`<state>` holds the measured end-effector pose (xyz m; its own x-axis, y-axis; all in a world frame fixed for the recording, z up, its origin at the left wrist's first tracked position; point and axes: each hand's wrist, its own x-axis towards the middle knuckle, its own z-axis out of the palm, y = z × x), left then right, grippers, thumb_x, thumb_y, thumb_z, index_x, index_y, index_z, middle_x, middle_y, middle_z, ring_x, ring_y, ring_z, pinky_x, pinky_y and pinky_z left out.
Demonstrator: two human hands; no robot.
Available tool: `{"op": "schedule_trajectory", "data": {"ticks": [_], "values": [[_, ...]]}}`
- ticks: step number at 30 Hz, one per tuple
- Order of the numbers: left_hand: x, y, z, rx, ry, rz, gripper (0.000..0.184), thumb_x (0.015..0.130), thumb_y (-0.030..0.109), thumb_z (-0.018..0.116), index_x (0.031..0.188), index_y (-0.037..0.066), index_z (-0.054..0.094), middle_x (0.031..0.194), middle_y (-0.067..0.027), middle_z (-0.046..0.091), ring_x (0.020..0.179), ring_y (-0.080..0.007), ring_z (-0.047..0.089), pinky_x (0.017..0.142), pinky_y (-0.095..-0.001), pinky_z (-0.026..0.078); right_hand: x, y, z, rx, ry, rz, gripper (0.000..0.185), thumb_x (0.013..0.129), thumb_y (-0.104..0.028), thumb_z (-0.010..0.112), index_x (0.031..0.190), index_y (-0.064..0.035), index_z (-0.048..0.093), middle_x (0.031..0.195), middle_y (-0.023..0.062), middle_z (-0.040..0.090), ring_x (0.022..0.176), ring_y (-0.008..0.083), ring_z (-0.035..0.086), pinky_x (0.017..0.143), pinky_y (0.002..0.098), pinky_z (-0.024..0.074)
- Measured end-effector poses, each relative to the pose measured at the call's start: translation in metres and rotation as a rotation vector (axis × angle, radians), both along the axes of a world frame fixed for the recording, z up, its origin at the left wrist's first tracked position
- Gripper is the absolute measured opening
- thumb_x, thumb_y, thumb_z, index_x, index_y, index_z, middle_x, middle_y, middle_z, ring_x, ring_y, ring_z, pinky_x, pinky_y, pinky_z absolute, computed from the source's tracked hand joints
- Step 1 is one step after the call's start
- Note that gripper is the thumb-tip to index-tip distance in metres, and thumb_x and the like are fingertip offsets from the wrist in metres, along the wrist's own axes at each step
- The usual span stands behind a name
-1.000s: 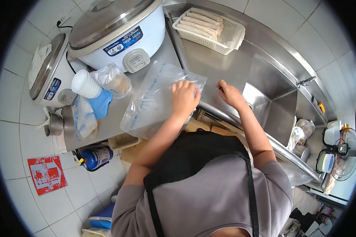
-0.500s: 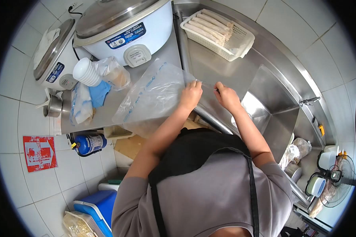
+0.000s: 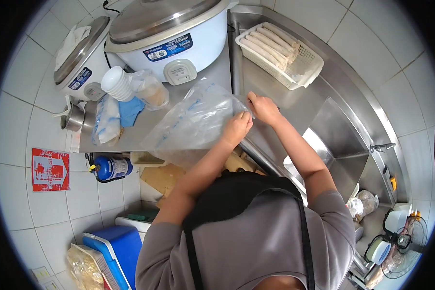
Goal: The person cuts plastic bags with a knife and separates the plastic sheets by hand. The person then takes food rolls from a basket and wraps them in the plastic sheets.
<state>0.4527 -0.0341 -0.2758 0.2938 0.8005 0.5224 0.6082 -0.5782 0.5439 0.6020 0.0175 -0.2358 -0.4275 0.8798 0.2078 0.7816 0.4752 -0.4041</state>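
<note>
A large clear plastic bag (image 3: 191, 113) with blue print lies spread over the steel counter, part of it hanging past the front edge. My left hand (image 3: 238, 128) is closed on the end of the bag nearest the sink, fingers curled in. Just above and to the right, my right hand (image 3: 264, 109) pinches the same end, close to the left hand. Its fingertips partly hide the plastic edge there.
Rice cookers (image 3: 169, 41) stand behind the bag, with stacked white cups (image 3: 116, 82) and a blue cloth (image 3: 129, 111) at left. A basket of wrapped rolls (image 3: 280, 53) sits above the steel sink (image 3: 345, 133). A fire extinguisher (image 3: 112, 167) is below.
My right hand has moved left from apart over the sink side to the bag's end. My left hand has shifted slightly down the view. The camera view has tilted a little.
</note>
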Motion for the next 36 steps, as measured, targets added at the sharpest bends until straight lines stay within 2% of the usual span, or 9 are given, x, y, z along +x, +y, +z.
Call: {"op": "schedule_trajectory", "data": {"ticks": [13,17,23,26,28,29,31,34,36], "values": [[-0.001,-0.001,0.002,0.004,-0.058,-0.005,0.014,0.076,0.006,0.064,0.079,0.006,0.051,0.073,-0.0101,0.056,0.066,-0.0310,0.059,0.058,-0.0403,0.049,-0.066,0.122,0.003,0.015,0.066,0.239,0.012,0.081,-0.014,0.058,0.089,-0.0061,0.053,0.080,0.0156,0.064,0.078,0.0357,0.062,0.067,0.0458,0.0473],[-0.003,-0.005,0.001,-0.050,-0.118,-0.105,0.015,0.075,0.006,0.065,0.080,0.006,0.051,0.074,-0.0094,0.056,0.065,-0.0302,0.059,0.058,-0.0397,0.049,-0.050,0.134,0.004,-0.101,0.059,0.243,0.011,0.079,-0.012,0.060,0.088,-0.0069,0.055,0.080,0.0139,0.064,0.079,0.0346,0.061,0.068,0.0443,0.0462],[-0.005,-0.040,0.042,-0.089,0.040,-0.119,0.021,0.077,0.016,0.067,0.091,0.007,0.055,0.091,-0.0092,0.058,0.081,-0.0286,0.060,0.067,-0.0394,0.049,-0.026,0.116,-0.008,-0.130,0.165,0.213,0.013,0.078,-0.009,0.062,0.087,-0.0057,0.053,0.078,0.0141,0.063,0.076,0.0332,0.061,0.067,0.0404,0.0456],[-0.037,-0.068,0.082,-0.071,0.043,0.076,0.035,0.076,0.024,0.070,0.101,0.004,0.056,0.100,-0.0126,0.057,0.094,-0.0310,0.056,0.081,-0.0396,0.047,-0.026,0.112,-0.010,-0.161,0.234,0.243,0.014,0.078,-0.007,0.062,0.089,-0.0053,0.052,0.080,0.0131,0.063,0.076,0.0314,0.061,0.067,0.0399,0.0457],[-0.087,-0.079,0.069,0.150,-0.107,0.417,0.045,0.077,0.028,0.068,0.111,0.003,0.052,0.100,-0.0164,0.055,0.097,-0.0352,0.053,0.090,-0.0438,0.041,-0.022,0.114,-0.022,-0.189,0.356,0.320,0.014,0.078,-0.005,0.061,0.088,-0.0048,0.052,0.079,0.0113,0.062,0.072,0.0274,0.060,0.066,0.0380,0.0455],[-0.117,-0.084,0.052,0.269,-0.122,0.670,0.049,0.079,0.028,0.067,0.115,0.001,0.048,0.103,-0.0168,0.055,0.100,-0.0346,0.051,0.094,-0.0438,0.037,-0.019,0.114,-0.025,-0.225,0.403,0.372,0.017,0.078,-0.003,0.060,0.092,-0.0050,0.051,0.074,0.0056,0.057,0.066,0.0182,0.055,0.063,0.0329,0.0446],[-0.171,-0.089,-0.002,0.149,-0.427,1.184,0.054,0.081,0.029,0.067,0.122,0.001,0.044,0.111,-0.0161,0.054,0.103,-0.0315,0.052,0.092,-0.0390,0.039,-0.018,0.112,-0.021,-0.475,0.460,0.254,0.018,0.079,-0.002,0.059,0.094,-0.0059,0.050,0.071,0.0030,0.053,0.064,0.0139,0.051,0.061,0.0297,0.0434],[-0.216,-0.112,-0.035,-0.594,-0.955,1.041,0.048,0.083,0.027,0.068,0.116,-0.002,0.050,0.111,-0.0142,0.057,0.101,-0.0270,0.054,0.088,-0.0343,0.041,-0.025,0.100,-0.011,-0.630,0.502,0.209,0.032,0.083,-0.002,0.057,0.113,-0.0108,0.051,0.074,0.0001,0.050,0.062,0.0093,0.047,0.057,0.0241,0.0412],[-0.217,-0.119,-0.029,-0.685,-0.971,0.845,0.039,0.085,0.024,0.066,0.112,-0.003,0.054,0.105,-0.0113,0.061,0.098,-0.0216,0.057,0.085,-0.0316,0.043,-0.030,0.092,-0.002,-0.644,0.454,0.229,0.043,0.084,0.000,0.055,0.125,-0.0132,0.050,0.080,-0.0009,0.049,0.065,0.0076,0.047,0.058,0.0213,0.0405]]}}
